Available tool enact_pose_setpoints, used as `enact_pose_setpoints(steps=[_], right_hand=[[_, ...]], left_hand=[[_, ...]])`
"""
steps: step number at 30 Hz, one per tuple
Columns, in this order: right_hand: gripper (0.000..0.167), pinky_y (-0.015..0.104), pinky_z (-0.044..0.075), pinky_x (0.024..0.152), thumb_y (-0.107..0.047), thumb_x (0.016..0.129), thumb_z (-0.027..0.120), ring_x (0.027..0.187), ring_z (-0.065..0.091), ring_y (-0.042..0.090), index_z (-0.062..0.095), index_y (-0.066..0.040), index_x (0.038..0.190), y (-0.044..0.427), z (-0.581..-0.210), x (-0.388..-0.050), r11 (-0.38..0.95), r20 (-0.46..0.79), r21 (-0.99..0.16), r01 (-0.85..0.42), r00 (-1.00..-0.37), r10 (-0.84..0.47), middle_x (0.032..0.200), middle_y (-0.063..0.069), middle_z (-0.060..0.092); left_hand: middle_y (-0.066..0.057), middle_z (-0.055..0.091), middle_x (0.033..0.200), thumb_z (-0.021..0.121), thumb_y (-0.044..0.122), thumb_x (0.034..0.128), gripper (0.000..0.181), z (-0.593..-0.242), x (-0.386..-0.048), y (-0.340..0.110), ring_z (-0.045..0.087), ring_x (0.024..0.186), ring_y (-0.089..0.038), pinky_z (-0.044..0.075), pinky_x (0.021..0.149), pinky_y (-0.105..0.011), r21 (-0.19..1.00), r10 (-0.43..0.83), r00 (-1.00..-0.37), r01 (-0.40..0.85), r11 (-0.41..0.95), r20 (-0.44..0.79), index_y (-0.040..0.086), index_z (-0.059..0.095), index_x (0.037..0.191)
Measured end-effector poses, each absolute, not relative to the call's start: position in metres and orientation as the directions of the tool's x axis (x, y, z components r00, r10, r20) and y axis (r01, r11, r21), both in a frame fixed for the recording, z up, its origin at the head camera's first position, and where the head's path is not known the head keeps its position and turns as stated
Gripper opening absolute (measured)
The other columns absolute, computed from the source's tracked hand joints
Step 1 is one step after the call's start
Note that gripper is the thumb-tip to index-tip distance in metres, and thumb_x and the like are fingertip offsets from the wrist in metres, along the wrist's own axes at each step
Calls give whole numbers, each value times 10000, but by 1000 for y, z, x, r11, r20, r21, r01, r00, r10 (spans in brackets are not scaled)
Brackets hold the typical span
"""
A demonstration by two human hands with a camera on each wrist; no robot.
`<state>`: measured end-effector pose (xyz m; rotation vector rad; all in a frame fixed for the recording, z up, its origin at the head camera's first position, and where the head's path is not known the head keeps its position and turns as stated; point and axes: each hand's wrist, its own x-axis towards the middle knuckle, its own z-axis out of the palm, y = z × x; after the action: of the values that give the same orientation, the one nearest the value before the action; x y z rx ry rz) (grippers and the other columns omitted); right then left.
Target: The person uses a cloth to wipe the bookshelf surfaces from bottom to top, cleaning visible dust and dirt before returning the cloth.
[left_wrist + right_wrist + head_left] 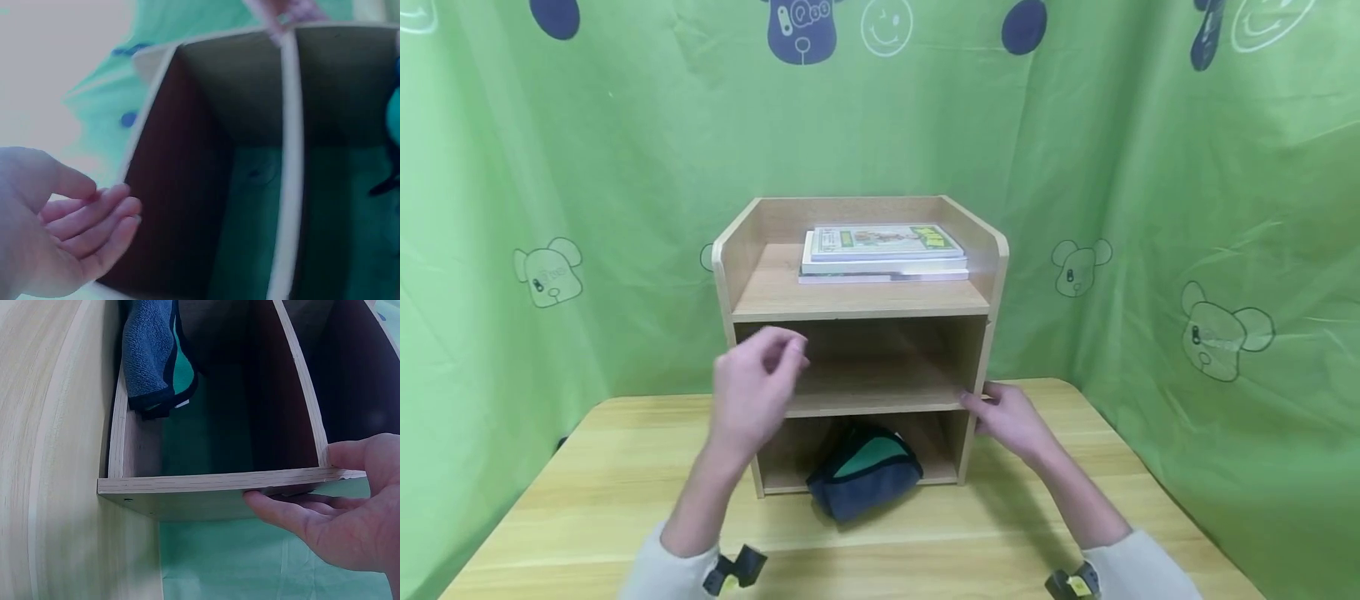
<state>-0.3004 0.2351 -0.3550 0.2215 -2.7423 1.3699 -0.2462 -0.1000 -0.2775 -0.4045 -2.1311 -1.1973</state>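
Pale sleeves [673,571] enter from the near edge, a small black device [748,565] at each wrist, above a light wood-grain tabletop [625,483].

The left hand [747,396] is raised before the left part of the middle compartment, back of the hand toward the head camera. It grasps nothing: its fingers bend loosely, and the thumb meets or nearly meets the index finger.

The right hand [1011,421] reaches forward and inward, gripping the right side panel where the middle board meets it. The thumb lies at the front edge; the fingers lie along the panel's outer face.

A navy-and-green soft fabric pouch [868,487] pokes out of the bottom compartment over its front edge, its longer side running roughly left to right, right end slightly higher in the head view.

The pale wooden three-tier shelf unit [857,302] stands upright on the tabletop, its open front facing the person; its long axis looks vertical, its boards running left to right.

On the top tier, a flat stack of pale-covered books [883,242] lies lengthwise left to right, toward the right side. Behind hangs a green curtain [880,142] printed with bears.
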Motion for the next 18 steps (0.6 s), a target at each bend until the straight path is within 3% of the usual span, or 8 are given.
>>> enact_pose_setpoints(steps=[4,7,13,18], right_hand=[[603,570,493,1012,-389,1013,575,934,749,331,529,87,1381,235,-354,-299,592,124,-789,-162,-987,-105,1307,300,631],[607,559,498,1013,-381,1014,576,951,746,341,521,99,1381,236,-353,-298,587,119,-794,-159,-987,-106,1313,306,624],[625,566,487,1026,-389,1018,566,965,744,338,503,107,1393,237,-352,-300,596,110,-790,-148,-989,-101,1328,311,612],[647,565,491,1019,-407,1016,566,962,744,336,493,108,1399,235,-352,-299,602,102,-786,-144,-989,-104,1330,317,607]], left_hand=[[-78,734,930,653,126,969,164,-266,-245,-124,655,817,-167,542,729,-231,713,-269,-690,506,485,672,50,703,1105],[-128,686,1076,669,137,950,324,-265,-248,-139,637,971,-227,529,893,-331,770,-352,-702,453,449,619,51,617,1258],[-216,481,1497,664,259,960,700,-280,-259,-160,509,1340,-416,440,1098,-553,860,-229,-895,254,443,382,131,326,1560],[-234,427,1552,598,223,994,688,-302,-270,-165,453,1398,-436,403,1127,-561,871,-105,-956,200,448,274,109,275,1591]])
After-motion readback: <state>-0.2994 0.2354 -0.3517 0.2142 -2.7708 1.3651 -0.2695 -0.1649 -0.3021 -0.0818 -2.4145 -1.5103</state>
